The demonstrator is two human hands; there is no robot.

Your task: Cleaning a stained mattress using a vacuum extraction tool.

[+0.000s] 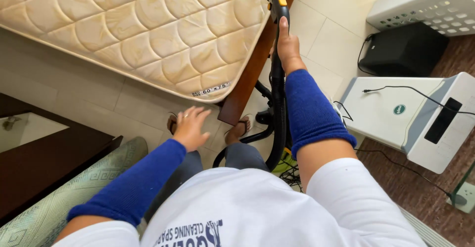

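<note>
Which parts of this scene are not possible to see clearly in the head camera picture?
- Head view: the top of the vacuum wand is cut off by the upper edge.
- The fingers of the right hand are hidden behind the hand itself, around the wand.
- The mattress runs past the top and left edges.
- The vacuum body is mostly hidden by the right forearm.
- The left hand is free and open.

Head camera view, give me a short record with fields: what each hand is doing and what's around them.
Right hand: right hand grips the black vacuum handle
Left hand: left hand open, fingers spread, holding nothing, above the tiled floor
Hose: black hose runs down beside the right forearm
Bed: quilted mattress on a wooden frame
To the right: white appliance, black box
</note>
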